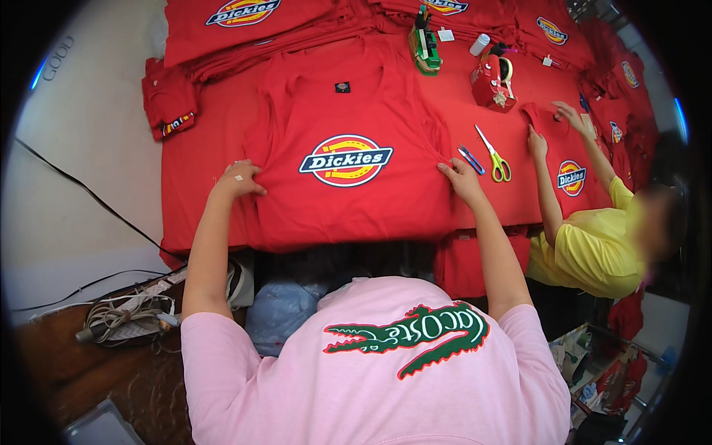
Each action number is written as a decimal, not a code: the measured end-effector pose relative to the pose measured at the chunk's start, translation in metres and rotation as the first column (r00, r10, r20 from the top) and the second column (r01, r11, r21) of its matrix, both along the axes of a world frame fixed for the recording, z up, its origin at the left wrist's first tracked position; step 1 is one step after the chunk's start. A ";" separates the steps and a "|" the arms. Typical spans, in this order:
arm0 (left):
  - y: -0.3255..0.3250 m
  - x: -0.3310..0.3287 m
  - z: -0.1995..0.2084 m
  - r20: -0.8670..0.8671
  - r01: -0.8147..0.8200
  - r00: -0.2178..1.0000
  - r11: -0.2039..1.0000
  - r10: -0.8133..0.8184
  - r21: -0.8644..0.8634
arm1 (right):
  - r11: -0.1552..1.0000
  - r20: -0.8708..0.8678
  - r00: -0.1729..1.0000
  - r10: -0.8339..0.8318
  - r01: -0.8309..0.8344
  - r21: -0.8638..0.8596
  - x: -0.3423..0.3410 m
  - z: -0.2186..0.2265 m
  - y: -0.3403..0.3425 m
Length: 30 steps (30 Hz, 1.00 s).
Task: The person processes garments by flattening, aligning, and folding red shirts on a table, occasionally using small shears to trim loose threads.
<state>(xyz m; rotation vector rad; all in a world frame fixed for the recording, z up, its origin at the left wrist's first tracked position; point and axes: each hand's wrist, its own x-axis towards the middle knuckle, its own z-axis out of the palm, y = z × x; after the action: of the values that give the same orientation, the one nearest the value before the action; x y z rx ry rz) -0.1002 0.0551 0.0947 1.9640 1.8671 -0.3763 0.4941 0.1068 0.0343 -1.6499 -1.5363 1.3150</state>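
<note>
A red T-shirt [348,215] lies spread in front of me, neck away from me, with an oval printed logo across its chest. My left hand [236,182] is closed on the shirt's left side; a small white patch sits on the back of that hand. At the opposite side, my right hand [463,182] pinches the fabric edge between thumb and fingers. Just right of that hand lie blue thread snips [472,160] and open scissors with yellow-green handles [495,157]. The shirt's lower edge reaches the table's front edge.
Folded red shirts [311,41] are stacked at the back. A green tool [425,48], a red tape dispenser [492,83] and a white bottle [480,44] stand behind. On the right, a co-worker in yellow [593,248] handles another red shirt. Coiled cables [130,319] lie at lower left.
</note>
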 end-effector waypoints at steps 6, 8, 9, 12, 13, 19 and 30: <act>0.004 -0.018 0.003 -0.069 -0.242 0.963 0.947 0.262 0.211 | 0.966 0.393 0.918 -0.061 -0.045 0.254 -0.018 0.015 0.002; 0.014 -0.003 0.004 0.220 -0.366 0.927 0.867 0.305 0.338 | 0.904 0.443 0.889 -0.114 -0.092 0.417 -0.036 0.036 0.007; 0.023 0.013 0.002 0.362 -0.432 0.883 0.817 0.298 0.381 | 0.854 0.417 0.899 -0.132 -0.109 0.508 -0.043 0.040 0.018; 0.057 0.056 -0.028 0.744 -0.573 0.623 0.789 0.244 0.221 | 0.791 0.337 0.941 -0.029 -0.184 0.583 -0.092 0.060 0.057; 0.073 0.082 -0.034 0.857 -0.630 0.409 0.776 0.314 0.017 | 0.789 0.318 0.948 0.020 -0.210 0.577 -0.110 0.064 0.072; 0.152 0.166 -0.063 0.862 -0.611 -0.201 0.628 0.465 -0.481 | 0.822 0.238 0.951 0.199 -0.294 0.488 -0.215 0.053 0.181; 0.213 0.188 -0.063 0.805 -0.658 -0.232 0.522 0.546 -0.543 | 0.799 0.566 0.766 0.304 -0.529 0.286 -0.266 0.022 0.256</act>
<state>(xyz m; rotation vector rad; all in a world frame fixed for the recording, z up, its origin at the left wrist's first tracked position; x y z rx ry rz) 0.0880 0.2685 0.0314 0.4723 1.4965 1.1225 0.2277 0.3632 0.0565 -1.4437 -2.4326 0.6540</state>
